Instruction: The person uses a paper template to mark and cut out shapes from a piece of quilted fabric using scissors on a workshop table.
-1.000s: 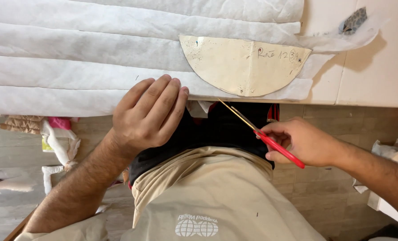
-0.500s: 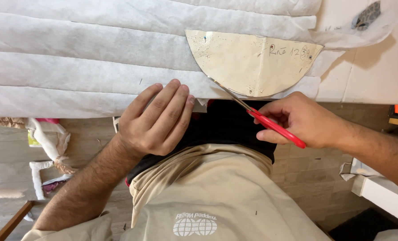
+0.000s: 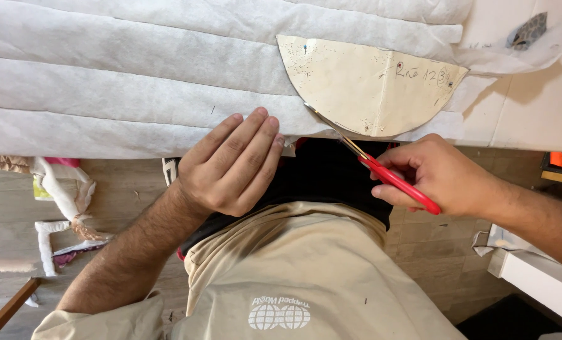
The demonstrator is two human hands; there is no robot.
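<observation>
The right hand (image 3: 441, 176) is closed around the red handles of a pair of scissors (image 3: 382, 173). The blades run up and to the left, with their tips at the curved near edge of a cream half-round template (image 3: 363, 85) that lies flat on white quilted padding (image 3: 136, 75). How wide the blades stand cannot be told, since they show as 1 thin line against the fabric edge.

The left hand (image 3: 234, 167) lies flat, palm down, fingers together and stretched, with the fingertips pressing the near edge of the padding just left of the scissors. It grasps nothing.

The padding covers most of the desk (image 3: 539, 107); it is stitched into long bands running left to right and is cut off by the left and far edges of the view. The template's straight side faces far, its curve faces near, and small pins dot its surface. At the far right a thin white sheet (image 3: 514, 56) with a small grey scrap (image 3: 528, 30) on it pokes out from under the padding.

No open container shows. Below the desk edge, the person's beige shirt (image 3: 306, 277) hides much of the floor. On the wooden floor at left lies a heap of white and pink scraps (image 3: 57, 208), too jumbled to make out. At the right edge, an orange thing (image 3: 559, 160) is mostly cut off.
</observation>
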